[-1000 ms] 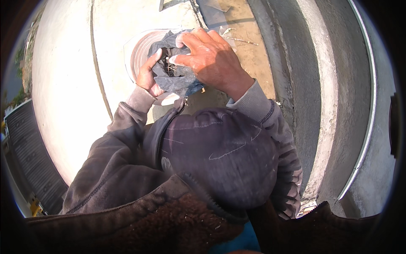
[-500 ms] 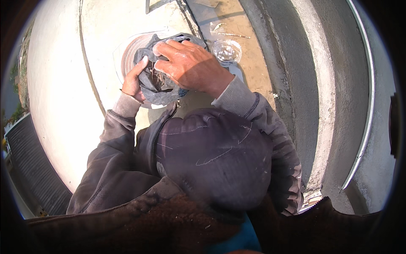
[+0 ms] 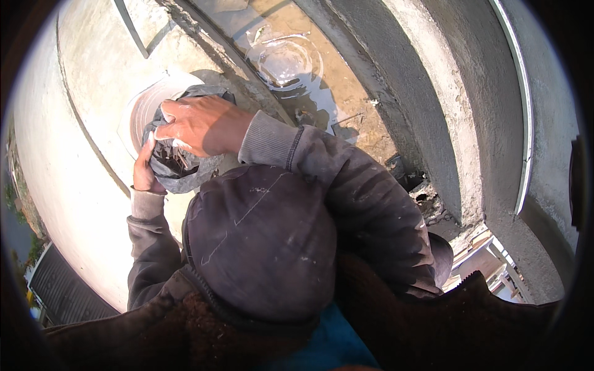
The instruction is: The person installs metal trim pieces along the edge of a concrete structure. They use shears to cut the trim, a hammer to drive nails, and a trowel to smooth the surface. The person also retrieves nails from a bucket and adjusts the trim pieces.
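My left hand (image 3: 145,168) pinches the side of the dark bag (image 3: 185,183), thumb at its mouth, beside the pale bucket (image 3: 137,117). My right hand (image 3: 207,127) bends over the opening, above thin brown pieces (image 3: 176,159); whether its fingertips grip anything, I cannot tell. Against half a second ago, bag and hands sit lower and farther left in view, and the splash in the puddle (image 3: 284,62) has widened into rings.
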Tool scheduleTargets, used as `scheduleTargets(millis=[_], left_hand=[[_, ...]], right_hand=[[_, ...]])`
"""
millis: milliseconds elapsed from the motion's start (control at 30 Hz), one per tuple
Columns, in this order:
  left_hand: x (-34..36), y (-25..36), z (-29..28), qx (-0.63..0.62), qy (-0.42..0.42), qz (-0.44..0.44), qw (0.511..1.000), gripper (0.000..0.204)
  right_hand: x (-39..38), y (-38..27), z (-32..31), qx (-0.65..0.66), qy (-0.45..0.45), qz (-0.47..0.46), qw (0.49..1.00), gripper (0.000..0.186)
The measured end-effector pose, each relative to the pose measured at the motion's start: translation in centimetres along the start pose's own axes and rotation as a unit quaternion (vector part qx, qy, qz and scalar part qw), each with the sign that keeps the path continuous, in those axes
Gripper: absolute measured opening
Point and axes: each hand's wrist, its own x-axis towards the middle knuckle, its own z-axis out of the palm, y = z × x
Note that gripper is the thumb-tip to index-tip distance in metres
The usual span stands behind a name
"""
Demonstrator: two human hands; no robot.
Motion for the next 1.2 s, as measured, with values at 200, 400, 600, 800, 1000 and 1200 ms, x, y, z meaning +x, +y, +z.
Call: scheduleTargets(millis=[200, 400, 600, 800, 1000, 1200], left_hand=[[-0.6, 0.9, 2.3, 0.041, 0.02, -0.005, 0.999, 0.05], [-0.3, 0.9, 0.7, 0.029, -0.046, -0.031, 0.998, 0.043], [-1.2, 2.1, 4.9, 0.08, -0.04, -0.037, 0.995, 0.041], [-1.1, 1.9, 6.1, 0.059, -0.014, -0.032, 0.998, 0.049], [-0.5, 2.2, 4.5, 0.142, 0.037, 0.0, 0.989, 0.049], [-0.9, 0.8, 1.3, 0.085, 0.003, 0.04, 0.996, 0.055]], right_hand=[[-0.3, -0.3, -0.4, -0.051, 0.056, -0.041, 0.996, 0.012], [-0.3, 0.2, -0.5, -0.029, 0.148, -0.118, 0.981, 0.013], [-0.5, -0.5, -1.5, -0.197, 0.206, -0.238, 0.929, 0.005], [-1.6, 0.0, -1.2, -0.261, 0.226, -0.104, 0.933, 0.011], [-1.4, 0.6, -2.3, 0.049, 0.413, 0.108, 0.903, 0.012], [-4.1, 3.6, -7.5, -0.067, 0.412, 0.213, 0.883, 0.011]])
